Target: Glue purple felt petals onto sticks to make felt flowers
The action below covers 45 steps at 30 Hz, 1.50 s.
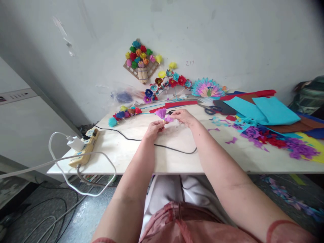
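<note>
A purple paper flower (161, 113) stands upright above the middle of the table, on a thin stem. My left hand (155, 129) is closed around its base, fingertips pinching just under the petals. From the right, my right hand (183, 117) pinches a lighter purple paper petal (168, 119) against the side of the flower. Behind the hands lie a pair of dark-handled scissors (170, 112), partly hidden, and red paper strips (174, 106). Loose purple paper pieces (231, 140) are scattered right of my right hand.
A black cable (174, 148) crosses the table before my hands. At left sits a power strip (84, 148) with a white charger (76, 144). Finished paper flowers (124, 114) lie back left. Folded blue paper (275, 109), cut scraps (273, 138) and larger scissors (213, 109) occupy the right.
</note>
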Each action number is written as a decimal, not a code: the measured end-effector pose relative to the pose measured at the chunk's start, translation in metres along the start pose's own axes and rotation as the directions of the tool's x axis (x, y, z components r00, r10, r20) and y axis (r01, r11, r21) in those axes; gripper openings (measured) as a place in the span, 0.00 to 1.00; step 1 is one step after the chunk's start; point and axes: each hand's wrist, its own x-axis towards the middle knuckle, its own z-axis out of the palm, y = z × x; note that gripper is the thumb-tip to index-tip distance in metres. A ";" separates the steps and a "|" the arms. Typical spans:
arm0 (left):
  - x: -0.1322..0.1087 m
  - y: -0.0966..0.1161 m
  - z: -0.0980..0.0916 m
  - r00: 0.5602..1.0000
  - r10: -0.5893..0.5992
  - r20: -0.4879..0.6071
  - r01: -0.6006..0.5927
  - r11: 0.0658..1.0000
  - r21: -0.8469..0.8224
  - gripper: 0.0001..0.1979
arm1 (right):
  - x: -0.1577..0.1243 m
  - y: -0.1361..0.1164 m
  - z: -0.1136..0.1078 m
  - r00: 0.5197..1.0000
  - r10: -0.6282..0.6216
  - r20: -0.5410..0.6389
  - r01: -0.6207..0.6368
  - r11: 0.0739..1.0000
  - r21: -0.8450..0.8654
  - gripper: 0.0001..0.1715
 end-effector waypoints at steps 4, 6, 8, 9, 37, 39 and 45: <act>0.000 0.000 0.000 1.000 -0.005 0.021 0.006 1.000 -0.002 0.17 | 0.003 0.002 -0.001 0.997 -0.066 -0.031 0.070 0.983 0.171 0.18; 0.001 -0.001 0.000 0.999 -0.017 0.031 0.017 1.000 -0.010 0.17 | 0.005 0.003 0.002 0.995 -0.094 -0.043 0.102 0.971 0.217 0.19; 0.001 -0.001 0.000 0.999 -0.029 0.042 0.030 0.999 -0.026 0.17 | 0.007 0.005 0.006 0.992 -0.111 -0.066 0.123 0.964 0.237 0.19; 0.000 0.000 0.000 0.998 -0.035 0.047 0.037 0.999 -0.035 0.17 | 0.008 0.006 0.008 0.990 -0.117 -0.078 0.133 0.962 0.239 0.19; -0.004 0.005 0.004 0.995 -0.058 0.086 0.064 0.996 -0.060 0.17 | 0.018 0.021 0.032 0.931 -0.260 -0.257 0.308 0.937 0.165 0.13; -0.004 0.005 0.004 0.994 -0.060 0.090 0.065 0.996 -0.055 0.17 | 0.018 0.021 0.031 0.928 -0.268 -0.258 0.313 0.937 0.154 0.13; -0.004 0.004 0.004 0.994 -0.059 0.093 0.064 0.997 -0.046 0.17 | 0.016 0.020 0.032 0.924 -0.277 -0.262 0.310 0.946 0.093 0.14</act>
